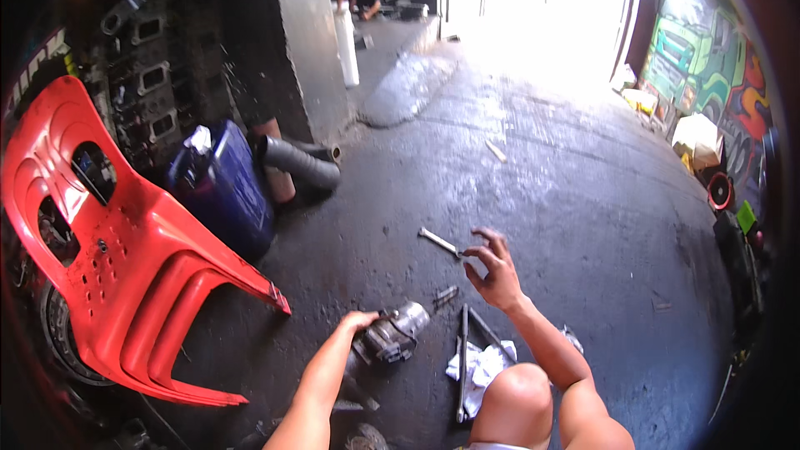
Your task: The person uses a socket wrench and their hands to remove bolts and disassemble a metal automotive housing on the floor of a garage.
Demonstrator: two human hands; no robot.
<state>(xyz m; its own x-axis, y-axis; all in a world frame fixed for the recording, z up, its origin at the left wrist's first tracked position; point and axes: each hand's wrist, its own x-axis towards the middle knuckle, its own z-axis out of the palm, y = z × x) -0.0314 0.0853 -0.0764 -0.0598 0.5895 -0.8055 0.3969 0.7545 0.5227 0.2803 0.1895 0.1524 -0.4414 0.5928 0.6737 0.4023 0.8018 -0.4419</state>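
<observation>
My left hand (360, 320) grips the back end of a greasy metal cylindrical part (398, 332), which looks like a starter motor, on the dark floor. Its fingers are partly hidden behind the part. My right hand (496, 273) is raised ahead and to the right, fingers apart and curved, holding nothing I can see. Close to its fingertips is a wrench (438, 242) with a pale shaft. A short metal piece (446, 295) lies just beyond the cylindrical part. Two dark bars (463, 367) rest by a white rag (482, 371) beside my knee.
Stacked red plastic chairs (125, 242) stand at the left, near a blue container (225, 187) and a black hose (302, 167). A pillar (312, 42) rises behind them. Items including a white bag (698, 140) line the right wall. A person (367, 0) sits far back.
</observation>
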